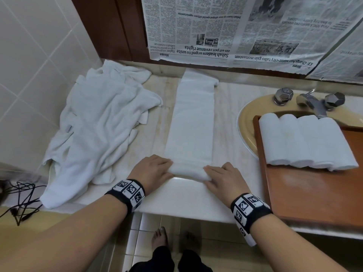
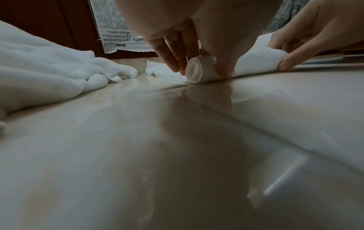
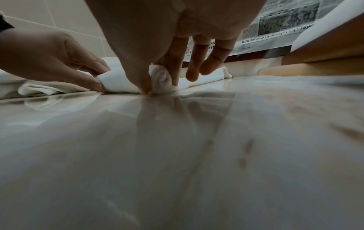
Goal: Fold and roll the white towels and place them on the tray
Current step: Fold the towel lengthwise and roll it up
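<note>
A white towel (image 1: 191, 122) folded into a long strip lies on the marble counter, running away from me. Its near end is wound into a small roll (image 1: 188, 171). My left hand (image 1: 155, 169) grips the roll's left end and my right hand (image 1: 222, 175) grips its right end. In the left wrist view, thumb and fingers pinch the spiral end (image 2: 194, 73). The right wrist view shows the same hold on the other end (image 3: 161, 79). Several rolled white towels (image 1: 306, 140) lie side by side at the far end of the wooden tray (image 1: 314, 193).
A heap of unfolded white towels (image 1: 94, 130) covers the counter's left side by the tiled wall. The tray sits over a sink (image 1: 247, 118) with a chrome tap (image 1: 310, 101) at the right. Newspaper (image 1: 235, 30) covers the back wall. Black cables (image 1: 21, 199) lie at the front left.
</note>
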A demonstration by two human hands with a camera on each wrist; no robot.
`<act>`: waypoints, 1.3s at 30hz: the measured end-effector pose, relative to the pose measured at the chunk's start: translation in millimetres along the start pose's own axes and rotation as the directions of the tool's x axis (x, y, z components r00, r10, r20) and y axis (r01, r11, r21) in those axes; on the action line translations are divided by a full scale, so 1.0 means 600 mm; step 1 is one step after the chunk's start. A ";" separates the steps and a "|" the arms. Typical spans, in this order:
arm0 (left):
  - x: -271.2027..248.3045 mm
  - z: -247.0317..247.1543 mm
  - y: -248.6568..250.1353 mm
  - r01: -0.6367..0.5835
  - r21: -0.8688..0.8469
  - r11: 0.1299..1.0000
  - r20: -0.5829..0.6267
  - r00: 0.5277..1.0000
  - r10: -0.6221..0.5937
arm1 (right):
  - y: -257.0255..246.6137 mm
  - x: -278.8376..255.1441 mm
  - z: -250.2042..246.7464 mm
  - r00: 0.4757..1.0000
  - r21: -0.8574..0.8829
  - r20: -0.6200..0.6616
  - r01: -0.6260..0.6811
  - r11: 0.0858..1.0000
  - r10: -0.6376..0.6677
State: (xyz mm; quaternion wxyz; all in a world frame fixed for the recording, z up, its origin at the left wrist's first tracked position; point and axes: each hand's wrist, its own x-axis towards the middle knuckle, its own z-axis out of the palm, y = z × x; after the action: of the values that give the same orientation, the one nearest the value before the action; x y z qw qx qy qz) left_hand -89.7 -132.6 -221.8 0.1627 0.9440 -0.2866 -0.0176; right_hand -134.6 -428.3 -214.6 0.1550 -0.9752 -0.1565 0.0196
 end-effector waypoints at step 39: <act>0.029 -0.011 0.059 0.525 -0.333 0.783 0.007 0.832 -0.555 | -0.005 0.017 -0.023 0.994 0.016 0.006 -0.109 0.994 0.109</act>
State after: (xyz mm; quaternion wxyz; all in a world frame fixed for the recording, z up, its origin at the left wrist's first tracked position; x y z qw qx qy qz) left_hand -93.3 -168.0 -203.1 0.3150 0.9467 0.0102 -0.0666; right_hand -124.6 -426.6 -200.6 0.1615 -0.9809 -0.1033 0.0317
